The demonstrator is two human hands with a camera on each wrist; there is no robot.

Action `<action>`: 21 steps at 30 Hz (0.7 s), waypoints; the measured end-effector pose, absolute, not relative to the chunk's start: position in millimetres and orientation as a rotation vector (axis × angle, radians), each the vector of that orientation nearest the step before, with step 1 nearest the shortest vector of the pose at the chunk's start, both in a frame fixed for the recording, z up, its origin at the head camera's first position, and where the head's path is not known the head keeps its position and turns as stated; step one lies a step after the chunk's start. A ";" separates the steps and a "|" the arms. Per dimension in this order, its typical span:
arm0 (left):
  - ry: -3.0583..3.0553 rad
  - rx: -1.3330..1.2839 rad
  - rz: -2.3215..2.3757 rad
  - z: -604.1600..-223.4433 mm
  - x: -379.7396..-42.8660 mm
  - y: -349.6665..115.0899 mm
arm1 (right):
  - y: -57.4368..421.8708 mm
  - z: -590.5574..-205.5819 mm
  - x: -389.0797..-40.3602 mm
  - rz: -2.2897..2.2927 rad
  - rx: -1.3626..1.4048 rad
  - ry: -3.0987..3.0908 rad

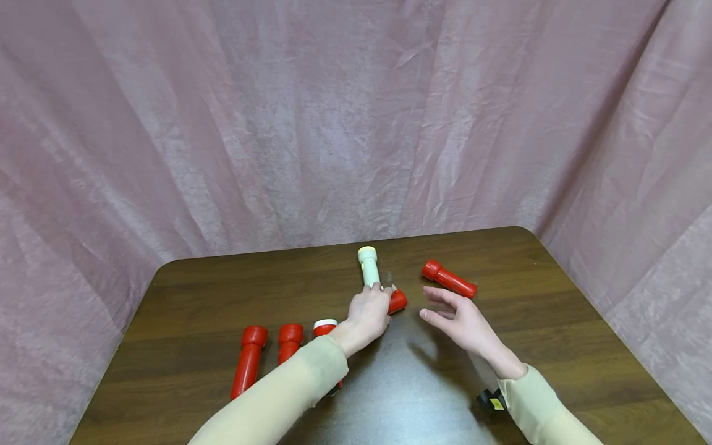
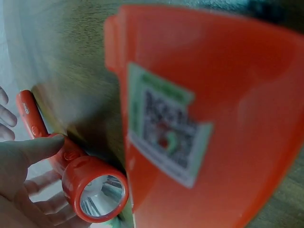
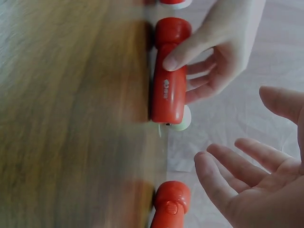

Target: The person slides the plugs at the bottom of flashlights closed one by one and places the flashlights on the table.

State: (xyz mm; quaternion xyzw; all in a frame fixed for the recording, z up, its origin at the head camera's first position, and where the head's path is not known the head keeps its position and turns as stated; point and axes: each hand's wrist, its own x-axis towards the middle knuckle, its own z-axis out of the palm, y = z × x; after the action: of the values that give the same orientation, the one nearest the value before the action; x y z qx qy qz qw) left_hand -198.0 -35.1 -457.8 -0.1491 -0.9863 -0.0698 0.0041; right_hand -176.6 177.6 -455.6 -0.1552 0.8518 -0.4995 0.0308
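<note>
My left hand (image 1: 364, 312) grips a red flashlight (image 1: 397, 301) lying near the middle of the table. In the right wrist view its thumb lies on top of the flashlight (image 3: 168, 97) and the other fingers are round the far side. Past that hand, a pale green flashlight (image 1: 369, 269) lies with its head toward the back edge. My right hand (image 1: 458, 321) hovers to the right, holding nothing, its fingers relaxed and apart. Another red flashlight (image 1: 449, 279) lies just beyond it, apart from the fingers.
At the front left lie two red flashlights, one outermost (image 1: 248, 364) and one beside it (image 1: 289, 342), plus a red one with a white rim (image 1: 325, 327), partly behind my left arm. A large red surface (image 2: 218, 114) with a code sticker is close in the left wrist view. Pink curtains (image 1: 334, 123) surround the wooden table (image 1: 194, 303).
</note>
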 end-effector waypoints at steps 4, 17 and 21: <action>-3.074 -0.454 -0.227 -460.4 -198.7 -35.0 | 181.0 -452.9 -182.0 -1.586 -0.431 2.522; -3.026 -0.435 -0.135 -470.0 -197.6 -32.1 | 183.1 -456.3 -193.6 -1.743 -0.285 2.233; -3.025 -0.452 -0.121 -468.9 -198.5 -30.5 | 182.3 -456.2 -197.5 -1.784 -0.248 2.140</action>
State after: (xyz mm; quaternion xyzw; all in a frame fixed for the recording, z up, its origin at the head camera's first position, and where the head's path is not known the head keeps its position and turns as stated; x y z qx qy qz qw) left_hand -198.5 -30.5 -468.9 -0.1476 -0.9874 -0.0393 0.0402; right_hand -197.5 182.3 -456.2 -0.0875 0.7537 -0.6284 0.1716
